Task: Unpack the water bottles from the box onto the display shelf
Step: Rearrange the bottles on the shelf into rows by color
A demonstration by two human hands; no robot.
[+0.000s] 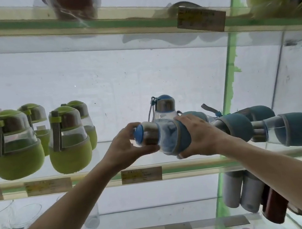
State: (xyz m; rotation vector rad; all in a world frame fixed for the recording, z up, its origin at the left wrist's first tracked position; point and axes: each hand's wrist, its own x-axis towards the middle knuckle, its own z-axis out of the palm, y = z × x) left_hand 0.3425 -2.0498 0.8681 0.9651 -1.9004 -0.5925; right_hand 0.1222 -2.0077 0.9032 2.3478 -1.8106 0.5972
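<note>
Held bottle lies sideways at frame centre over the middle shelf, cap end pointing left. Left hand on the cap end, right hand on the base end. One upright bottle directly behind it. Three bottles lying on the shelf to the right. Four upright bottles at left of frame, two in front, two behind. Cylindrical flasks on the shelf below, lower right.

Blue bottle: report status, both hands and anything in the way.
Left hand grips cap end, right hand grips sleeve end of blue bottle, held sideways above the shelf. One blue bottle upright behind. More lying on their sides at right.
</note>
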